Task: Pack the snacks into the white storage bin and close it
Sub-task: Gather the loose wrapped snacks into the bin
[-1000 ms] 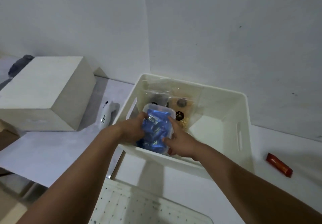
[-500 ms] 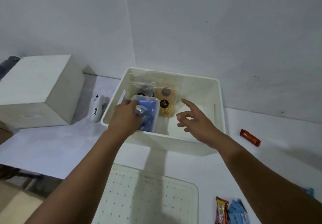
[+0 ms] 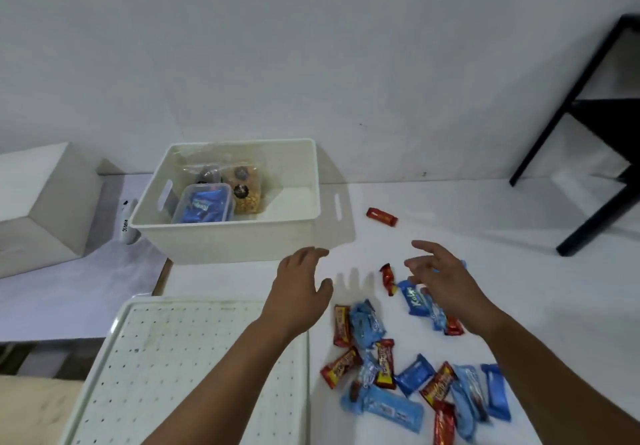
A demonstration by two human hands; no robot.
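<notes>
Blue wrapper (image 3: 412,297) beside right hand (image 3: 446,283): white script, roughly "Kalpa". Other wrapper and white tube print too blurred.

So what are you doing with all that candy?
Packing snacks into the white bin. A clear tub of blue packets and two nut bags are inside. Both hands, left hand and right hand, are open and empty above the loose red and blue bars on the table. The dotted lid lies nearby, not on.

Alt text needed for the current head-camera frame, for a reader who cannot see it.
Both hands, left and right, hover open over loose snack bars on a white table. Beyond them the white storage bin stands uncovered, holding a clear container; its perforated lid lies nearer.
</notes>
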